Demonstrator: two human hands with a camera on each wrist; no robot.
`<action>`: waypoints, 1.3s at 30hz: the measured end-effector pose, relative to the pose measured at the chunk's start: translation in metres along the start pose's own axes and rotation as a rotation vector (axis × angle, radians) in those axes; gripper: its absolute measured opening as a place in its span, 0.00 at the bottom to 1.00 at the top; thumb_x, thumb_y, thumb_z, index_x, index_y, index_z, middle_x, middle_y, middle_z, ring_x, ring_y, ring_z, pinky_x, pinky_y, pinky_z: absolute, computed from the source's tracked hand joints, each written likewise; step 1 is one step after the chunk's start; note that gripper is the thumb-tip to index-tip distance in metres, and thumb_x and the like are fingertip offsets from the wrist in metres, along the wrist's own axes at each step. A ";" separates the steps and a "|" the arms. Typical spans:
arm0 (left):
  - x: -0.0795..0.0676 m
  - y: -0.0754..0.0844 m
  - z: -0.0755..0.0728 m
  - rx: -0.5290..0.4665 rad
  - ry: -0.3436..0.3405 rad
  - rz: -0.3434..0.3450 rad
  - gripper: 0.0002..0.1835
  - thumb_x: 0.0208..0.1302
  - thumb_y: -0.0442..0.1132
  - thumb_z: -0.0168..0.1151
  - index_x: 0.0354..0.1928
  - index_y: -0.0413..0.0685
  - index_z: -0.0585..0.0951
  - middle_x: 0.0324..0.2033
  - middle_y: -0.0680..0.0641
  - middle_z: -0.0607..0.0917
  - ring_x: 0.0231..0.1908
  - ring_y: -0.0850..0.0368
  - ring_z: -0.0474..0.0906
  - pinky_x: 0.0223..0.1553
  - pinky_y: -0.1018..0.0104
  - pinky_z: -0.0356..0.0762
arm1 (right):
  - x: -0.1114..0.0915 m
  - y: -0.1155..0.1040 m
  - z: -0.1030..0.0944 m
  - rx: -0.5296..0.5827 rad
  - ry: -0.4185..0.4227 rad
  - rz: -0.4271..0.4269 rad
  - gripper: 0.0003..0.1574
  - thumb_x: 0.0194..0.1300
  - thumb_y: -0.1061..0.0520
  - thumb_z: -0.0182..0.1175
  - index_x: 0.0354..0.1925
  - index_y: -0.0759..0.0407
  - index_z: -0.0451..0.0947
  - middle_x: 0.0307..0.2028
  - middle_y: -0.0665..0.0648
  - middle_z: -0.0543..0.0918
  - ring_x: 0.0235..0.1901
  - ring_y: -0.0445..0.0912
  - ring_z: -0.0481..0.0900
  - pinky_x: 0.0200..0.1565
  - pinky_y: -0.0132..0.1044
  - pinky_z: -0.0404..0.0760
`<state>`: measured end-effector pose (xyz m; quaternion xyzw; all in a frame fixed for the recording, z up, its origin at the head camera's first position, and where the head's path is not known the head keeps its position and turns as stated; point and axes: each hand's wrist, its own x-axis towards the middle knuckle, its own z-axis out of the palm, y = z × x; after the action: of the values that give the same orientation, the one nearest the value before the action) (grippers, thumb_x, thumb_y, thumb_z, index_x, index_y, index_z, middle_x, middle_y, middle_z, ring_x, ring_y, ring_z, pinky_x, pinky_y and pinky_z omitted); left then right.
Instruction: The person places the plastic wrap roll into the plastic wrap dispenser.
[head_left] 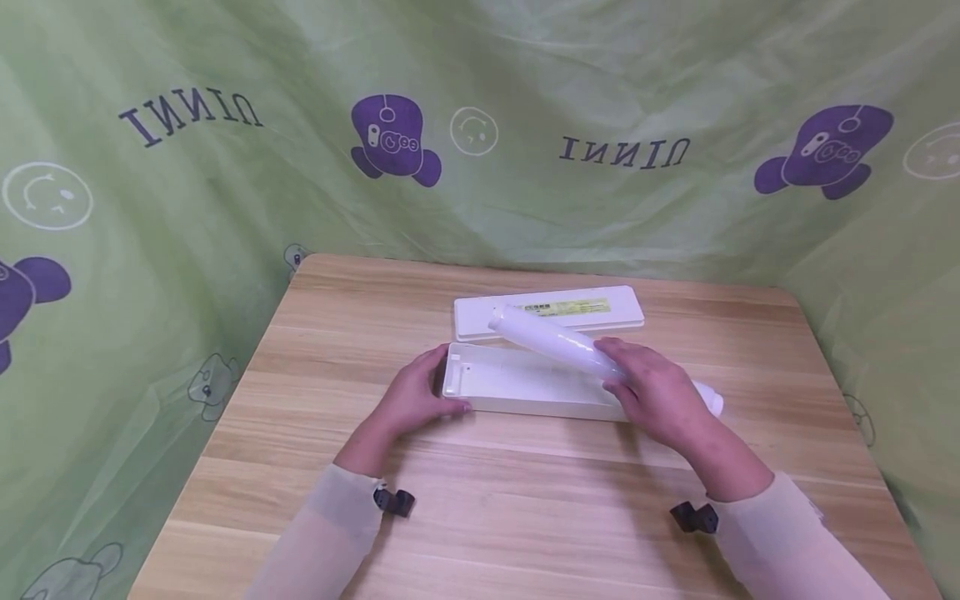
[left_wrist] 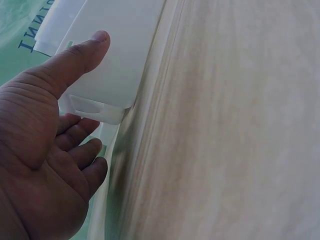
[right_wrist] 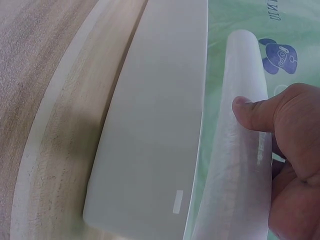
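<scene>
My right hand (head_left: 656, 392) grips a roll of cling film (head_left: 555, 339) near its middle, thumb on the near side in the right wrist view. The roll (right_wrist: 232, 150) slants above a long white cling film box (head_left: 525, 404), its left end higher and farther back. The box lies open-topped, showing a hollow inside. My left hand (head_left: 412, 396) holds the box's left end, with the thumb on the front wall (left_wrist: 117, 55) and the fingers curled by the end. The roll and my right hand hide the box's right part in the head view.
Behind the box lies its white lid (head_left: 480, 317), bearing a yellow-green label (head_left: 588, 307). Both rest on a wooden table (head_left: 525, 508). A green printed curtain (head_left: 510, 208) hangs close behind the table and along its sides.
</scene>
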<state>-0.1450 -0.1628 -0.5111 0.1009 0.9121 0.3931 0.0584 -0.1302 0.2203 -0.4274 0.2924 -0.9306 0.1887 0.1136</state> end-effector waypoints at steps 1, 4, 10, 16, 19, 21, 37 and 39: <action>0.000 0.000 0.000 0.003 0.000 0.000 0.63 0.35 0.64 0.81 0.74 0.51 0.62 0.69 0.45 0.68 0.69 0.49 0.62 0.70 0.55 0.57 | 0.000 0.000 0.001 0.001 -0.001 0.000 0.41 0.55 0.61 0.72 0.66 0.60 0.70 0.60 0.63 0.78 0.56 0.60 0.77 0.56 0.57 0.76; 0.000 0.000 0.000 0.006 -0.002 0.003 0.63 0.35 0.64 0.80 0.75 0.50 0.62 0.69 0.45 0.68 0.69 0.48 0.62 0.70 0.54 0.57 | 0.001 -0.001 0.002 0.005 -0.005 0.000 0.41 0.55 0.61 0.72 0.66 0.59 0.70 0.60 0.62 0.78 0.56 0.59 0.77 0.56 0.56 0.76; 0.000 0.001 -0.001 0.001 -0.005 -0.001 0.63 0.35 0.64 0.81 0.75 0.51 0.62 0.69 0.45 0.68 0.69 0.49 0.62 0.70 0.55 0.57 | 0.001 -0.003 0.003 0.010 -0.002 -0.010 0.40 0.55 0.61 0.72 0.66 0.58 0.71 0.60 0.61 0.78 0.57 0.58 0.77 0.56 0.56 0.76; -0.001 0.002 -0.001 -0.003 -0.009 -0.015 0.63 0.34 0.63 0.81 0.74 0.52 0.62 0.69 0.46 0.68 0.69 0.50 0.61 0.70 0.55 0.56 | 0.002 -0.004 0.005 0.020 -0.008 -0.020 0.40 0.56 0.61 0.72 0.66 0.57 0.71 0.61 0.60 0.77 0.57 0.57 0.76 0.57 0.55 0.76; 0.000 0.002 0.000 -0.011 -0.004 -0.015 0.63 0.34 0.63 0.81 0.74 0.52 0.63 0.69 0.47 0.68 0.69 0.50 0.61 0.70 0.54 0.57 | 0.003 -0.004 0.007 0.019 -0.006 -0.030 0.40 0.55 0.62 0.72 0.66 0.57 0.71 0.61 0.59 0.78 0.58 0.57 0.76 0.57 0.54 0.76; 0.000 0.000 0.001 -0.013 0.001 -0.011 0.63 0.33 0.64 0.81 0.74 0.53 0.63 0.69 0.47 0.69 0.69 0.50 0.62 0.70 0.54 0.57 | 0.004 -0.004 0.007 0.017 -0.006 -0.037 0.40 0.55 0.62 0.72 0.66 0.57 0.71 0.60 0.60 0.78 0.57 0.57 0.76 0.57 0.55 0.76; 0.001 -0.003 0.002 -0.021 0.005 0.012 0.63 0.33 0.68 0.79 0.74 0.54 0.63 0.69 0.49 0.69 0.69 0.52 0.62 0.70 0.56 0.58 | 0.008 -0.010 0.010 0.037 -0.042 -0.066 0.38 0.56 0.61 0.72 0.65 0.56 0.73 0.62 0.58 0.77 0.60 0.56 0.74 0.59 0.55 0.74; 0.001 -0.003 0.002 -0.021 0.005 0.016 0.63 0.33 0.69 0.79 0.74 0.55 0.64 0.69 0.49 0.69 0.68 0.52 0.62 0.69 0.55 0.58 | 0.009 -0.011 0.010 0.041 -0.052 -0.066 0.39 0.56 0.61 0.72 0.65 0.56 0.73 0.62 0.58 0.76 0.61 0.56 0.74 0.60 0.55 0.73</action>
<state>-0.1463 -0.1635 -0.5145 0.1065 0.9073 0.4032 0.0542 -0.1319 0.2030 -0.4307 0.3298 -0.9191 0.1960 0.0896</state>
